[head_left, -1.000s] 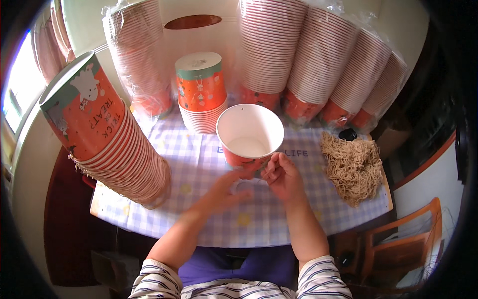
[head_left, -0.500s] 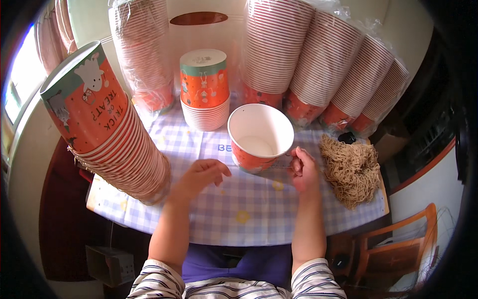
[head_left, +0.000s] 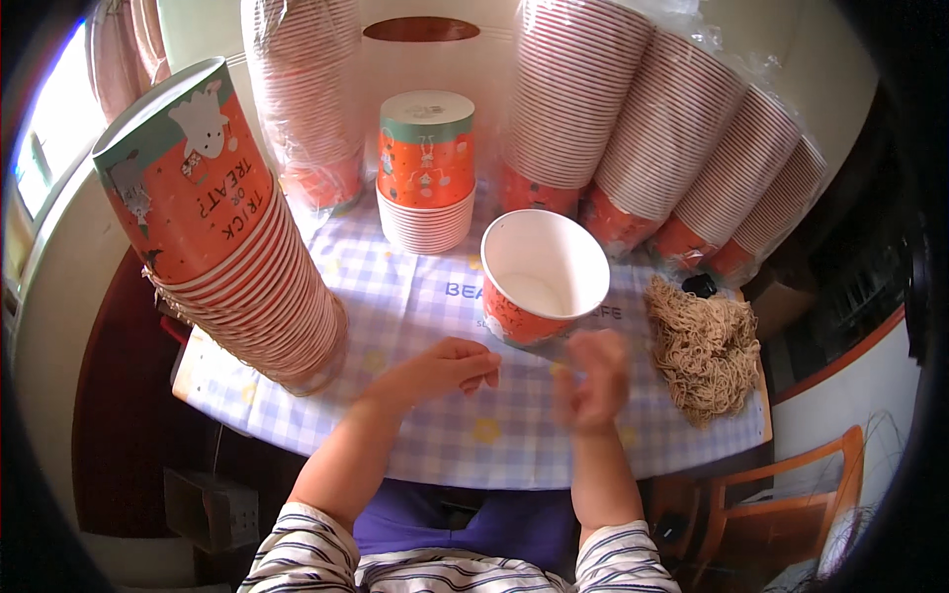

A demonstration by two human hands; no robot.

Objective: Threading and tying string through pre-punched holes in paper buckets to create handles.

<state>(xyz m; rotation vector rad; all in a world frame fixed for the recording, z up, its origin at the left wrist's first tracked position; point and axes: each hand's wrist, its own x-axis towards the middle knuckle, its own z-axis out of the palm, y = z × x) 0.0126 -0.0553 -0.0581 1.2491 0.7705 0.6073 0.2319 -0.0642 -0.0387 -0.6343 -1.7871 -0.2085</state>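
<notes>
A white-lined orange paper bucket (head_left: 534,316) stands upright on the checked tablecloth, its open mouth tilted toward me. Just in front of it is my left hand (head_left: 460,366), thumb and fingers pinched together; whatever they may hold is too small to make out. My right hand (head_left: 595,381) is raised close to the bucket's right front side, and motion smears its fingers. To its right lies a heap of tan string (head_left: 704,351). On the left leans a tall stack of nested orange buckets (head_left: 232,232), with loops of tan string around their rims.
A shorter upside-down bucket stack (head_left: 427,173) stands behind the single bucket. Plastic-wrapped bucket stacks (head_left: 573,99) line the back right, and another wrapped stack (head_left: 306,109) is at back left. A small black object (head_left: 700,285) touches the string heap. A wooden chair (head_left: 781,504) stands at lower right.
My left hand has moved right, toward the front of the bucket. The right hand has dropped slightly and its fingers have lifted into a blur. The whole view has shifted a little.
</notes>
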